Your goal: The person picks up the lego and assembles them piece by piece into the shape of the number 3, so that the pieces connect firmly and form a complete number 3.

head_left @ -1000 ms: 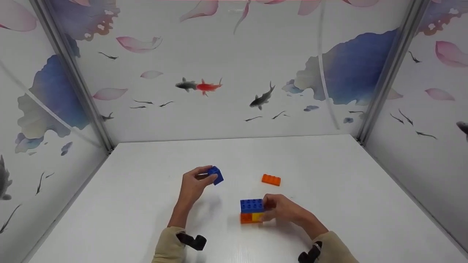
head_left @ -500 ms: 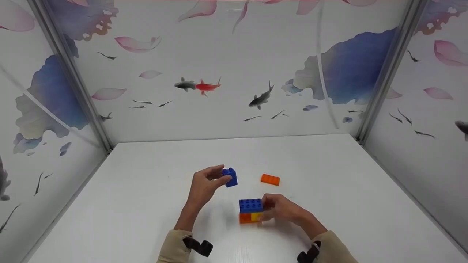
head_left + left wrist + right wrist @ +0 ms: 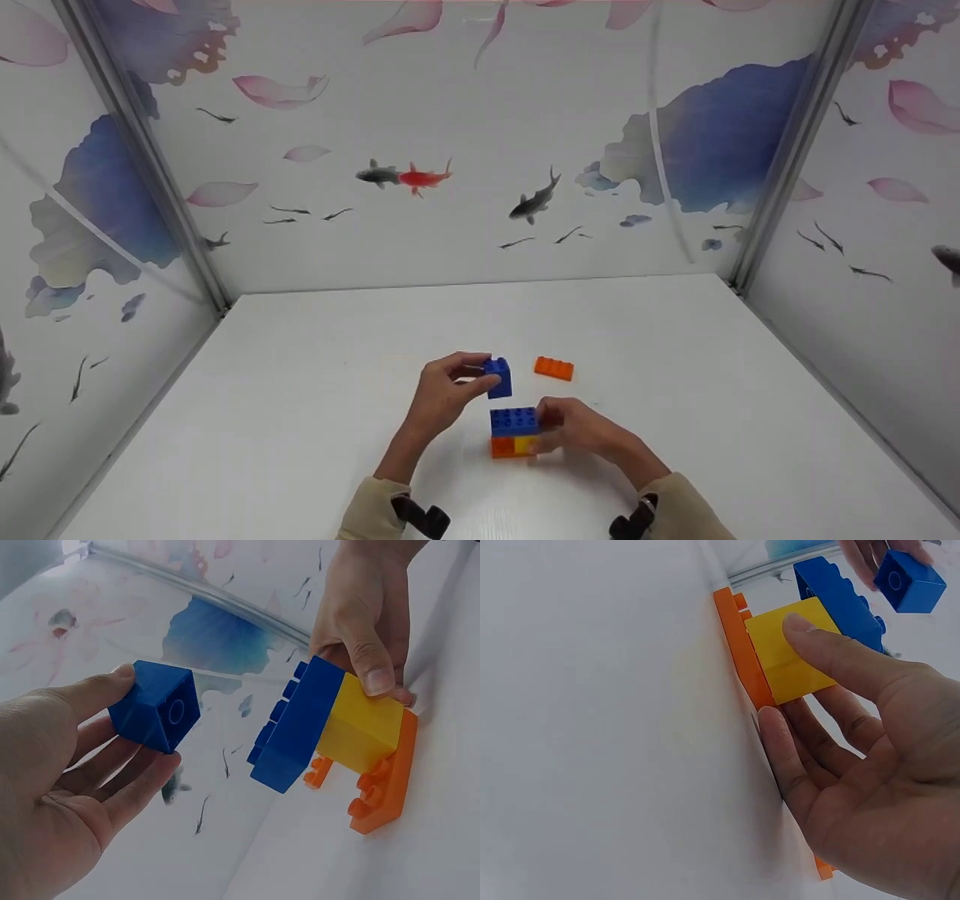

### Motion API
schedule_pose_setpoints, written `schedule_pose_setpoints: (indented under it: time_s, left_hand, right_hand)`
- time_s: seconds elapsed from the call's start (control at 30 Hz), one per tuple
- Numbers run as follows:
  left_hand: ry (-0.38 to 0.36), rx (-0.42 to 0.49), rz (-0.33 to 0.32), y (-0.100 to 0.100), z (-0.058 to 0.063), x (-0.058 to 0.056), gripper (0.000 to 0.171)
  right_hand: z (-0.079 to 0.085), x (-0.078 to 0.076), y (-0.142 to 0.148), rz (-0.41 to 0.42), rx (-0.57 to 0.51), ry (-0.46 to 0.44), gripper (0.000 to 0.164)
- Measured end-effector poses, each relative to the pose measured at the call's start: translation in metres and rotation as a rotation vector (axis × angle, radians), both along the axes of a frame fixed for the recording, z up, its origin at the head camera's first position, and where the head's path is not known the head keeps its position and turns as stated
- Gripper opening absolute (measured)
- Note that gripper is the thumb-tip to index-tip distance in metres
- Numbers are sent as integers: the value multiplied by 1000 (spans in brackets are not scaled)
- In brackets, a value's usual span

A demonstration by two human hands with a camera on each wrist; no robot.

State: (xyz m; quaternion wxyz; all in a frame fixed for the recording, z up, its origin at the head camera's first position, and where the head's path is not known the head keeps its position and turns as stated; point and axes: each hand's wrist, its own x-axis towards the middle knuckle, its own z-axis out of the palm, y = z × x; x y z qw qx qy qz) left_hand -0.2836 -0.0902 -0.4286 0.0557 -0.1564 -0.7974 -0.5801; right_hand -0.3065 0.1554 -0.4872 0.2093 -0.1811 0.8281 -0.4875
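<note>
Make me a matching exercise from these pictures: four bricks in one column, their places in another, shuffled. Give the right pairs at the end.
Bricks
1. Small blue brick
2. Long blue brick
3. Yellow brick
4. Loose orange brick

Places
A. In the stack, under another brick
B. Lying apart from the stack, on the table
C. Held in the left hand
D. On top of the stack

Pairs: 1-C, 2-D, 3-A, 4-B

On the bench (image 3: 262, 390), a stack (image 3: 514, 429): flat block (image 3: 390, 799), then square block (image 3: 364, 724), then long block (image 3: 296, 727) on top. At its right side, the right hand (image 3: 576, 426). Above it, apart, a small block (image 3: 503, 385) in the left hand (image 3: 448, 386). Behind, toward the right, a loose block (image 3: 554, 368).
</note>
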Motion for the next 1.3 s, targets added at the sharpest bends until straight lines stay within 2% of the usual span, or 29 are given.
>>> schedule_pose_setpoints:
  time_s: [0.2,0.43,0.67,1.3]
  left_hand:
    - [-15,-19,-34,10,-7,1,45]
    - [-16,1,-84,18,-13,4,42]
    - [-44,-15,-102,25,-17,7,40]
    - [-44,-38,-146,27,-23,6,41]
  right_hand:
    - [-2,-1,1,5,-8,10,28]
    - [-2,-1,3,23,-25,15,28]
    - [-2,-1,3,32,-29,23,28]
    - [0,-1,3,30,-29,4,38]
